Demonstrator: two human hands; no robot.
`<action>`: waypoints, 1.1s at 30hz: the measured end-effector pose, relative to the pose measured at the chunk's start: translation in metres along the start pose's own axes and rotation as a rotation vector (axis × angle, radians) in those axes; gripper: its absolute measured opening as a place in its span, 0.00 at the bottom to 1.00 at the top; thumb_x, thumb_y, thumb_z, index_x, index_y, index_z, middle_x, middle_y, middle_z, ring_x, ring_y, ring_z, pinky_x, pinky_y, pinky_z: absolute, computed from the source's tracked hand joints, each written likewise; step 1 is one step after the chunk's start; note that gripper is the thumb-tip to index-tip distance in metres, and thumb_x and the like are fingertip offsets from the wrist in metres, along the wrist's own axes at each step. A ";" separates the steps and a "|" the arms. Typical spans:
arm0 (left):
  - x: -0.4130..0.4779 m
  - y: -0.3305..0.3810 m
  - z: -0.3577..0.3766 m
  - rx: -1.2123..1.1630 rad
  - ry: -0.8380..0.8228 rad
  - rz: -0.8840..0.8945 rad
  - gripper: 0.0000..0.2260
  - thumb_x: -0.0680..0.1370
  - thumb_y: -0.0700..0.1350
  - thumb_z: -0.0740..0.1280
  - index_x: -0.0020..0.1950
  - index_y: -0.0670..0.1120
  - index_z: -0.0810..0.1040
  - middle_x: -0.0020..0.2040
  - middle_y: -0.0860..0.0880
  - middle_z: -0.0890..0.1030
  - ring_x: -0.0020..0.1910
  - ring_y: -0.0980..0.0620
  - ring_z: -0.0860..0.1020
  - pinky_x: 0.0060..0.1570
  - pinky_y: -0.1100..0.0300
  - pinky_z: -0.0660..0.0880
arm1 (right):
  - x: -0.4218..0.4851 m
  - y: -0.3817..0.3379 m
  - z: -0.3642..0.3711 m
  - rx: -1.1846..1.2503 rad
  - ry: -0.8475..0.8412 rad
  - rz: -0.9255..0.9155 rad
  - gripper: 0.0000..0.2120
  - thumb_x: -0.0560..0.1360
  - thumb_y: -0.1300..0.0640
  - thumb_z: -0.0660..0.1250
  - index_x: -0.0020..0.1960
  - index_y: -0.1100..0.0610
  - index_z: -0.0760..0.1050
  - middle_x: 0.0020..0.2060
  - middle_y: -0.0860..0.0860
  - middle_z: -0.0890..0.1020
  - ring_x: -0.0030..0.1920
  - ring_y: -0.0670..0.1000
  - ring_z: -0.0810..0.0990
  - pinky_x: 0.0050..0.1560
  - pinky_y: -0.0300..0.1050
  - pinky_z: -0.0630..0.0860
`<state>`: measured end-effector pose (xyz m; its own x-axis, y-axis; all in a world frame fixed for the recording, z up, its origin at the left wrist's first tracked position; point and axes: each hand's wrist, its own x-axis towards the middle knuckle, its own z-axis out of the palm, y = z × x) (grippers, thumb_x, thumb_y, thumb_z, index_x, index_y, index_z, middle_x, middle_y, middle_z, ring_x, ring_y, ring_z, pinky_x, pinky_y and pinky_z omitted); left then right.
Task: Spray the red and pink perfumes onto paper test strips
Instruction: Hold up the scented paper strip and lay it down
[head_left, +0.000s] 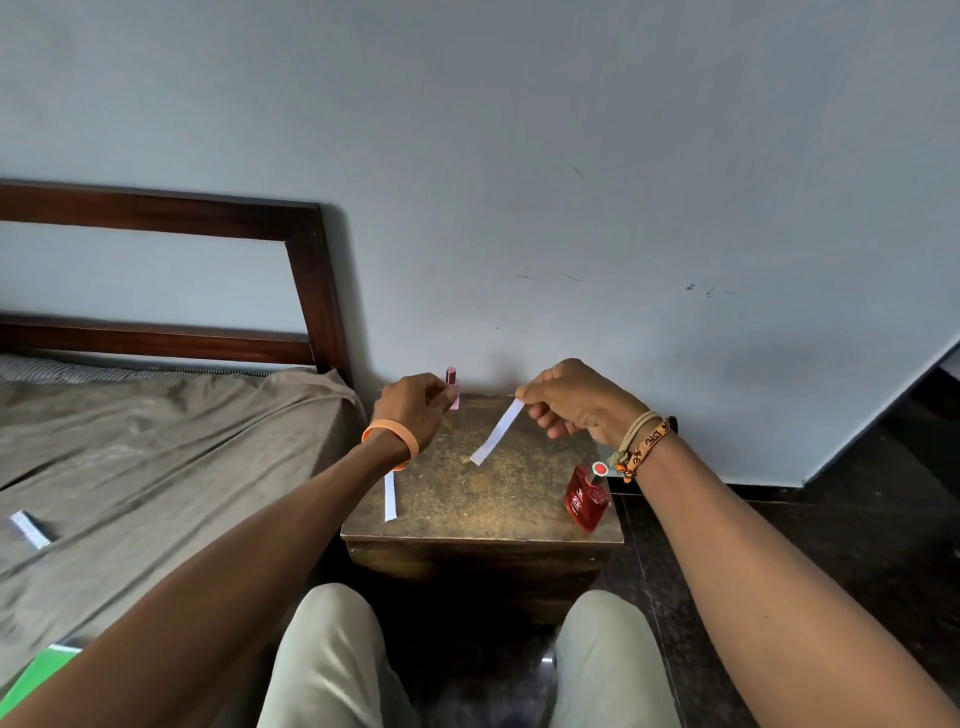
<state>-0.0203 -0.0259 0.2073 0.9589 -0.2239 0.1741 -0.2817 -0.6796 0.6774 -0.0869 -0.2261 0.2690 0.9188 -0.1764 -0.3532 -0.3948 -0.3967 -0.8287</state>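
My left hand (413, 408) grips a small pink perfume bottle (453, 387) at the far edge of a small brown table (483, 499), close to the wall. My right hand (576, 402) pinches the top end of a white paper test strip (497, 432), which hangs down and to the left over the tabletop. The red perfume bottle (586, 500) stands near the table's right edge, below my right wrist, with its round red cap on. A second white strip (390, 496) lies flat near the table's left edge, partly under my left wrist.
A bed with a grey-brown sheet (156, 457) and a dark wooden headboard (311, 270) is on the left. A white strip-like object (30, 529) lies on the sheet. The wall (571, 208) stands right behind the table. My knees (332, 654) are in front of it.
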 end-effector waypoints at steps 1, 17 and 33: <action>-0.001 0.000 0.001 -0.005 -0.009 0.004 0.11 0.79 0.51 0.65 0.51 0.46 0.82 0.44 0.49 0.84 0.42 0.51 0.79 0.44 0.60 0.73 | 0.002 0.002 0.000 -0.019 0.004 -0.003 0.09 0.78 0.58 0.68 0.53 0.65 0.79 0.36 0.54 0.79 0.32 0.48 0.76 0.32 0.41 0.76; 0.013 0.028 0.060 -0.476 -0.490 -0.072 0.06 0.74 0.40 0.72 0.49 0.40 0.81 0.31 0.53 0.79 0.23 0.63 0.73 0.29 0.67 0.70 | 0.047 0.041 -0.007 -0.221 0.070 -0.092 0.08 0.77 0.54 0.71 0.46 0.60 0.83 0.39 0.53 0.85 0.40 0.49 0.82 0.44 0.47 0.82; 0.100 -0.019 0.200 -0.700 -0.428 -0.519 0.03 0.74 0.39 0.72 0.41 0.45 0.80 0.37 0.44 0.80 0.34 0.48 0.76 0.29 0.60 0.72 | 0.185 0.118 -0.015 0.011 0.082 0.112 0.03 0.75 0.57 0.73 0.45 0.57 0.84 0.40 0.55 0.85 0.40 0.49 0.81 0.43 0.46 0.80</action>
<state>0.0748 -0.1749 0.0689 0.8259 -0.3428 -0.4476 0.3896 -0.2268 0.8926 0.0370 -0.3190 0.1124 0.8653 -0.2925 -0.4070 -0.4941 -0.3608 -0.7910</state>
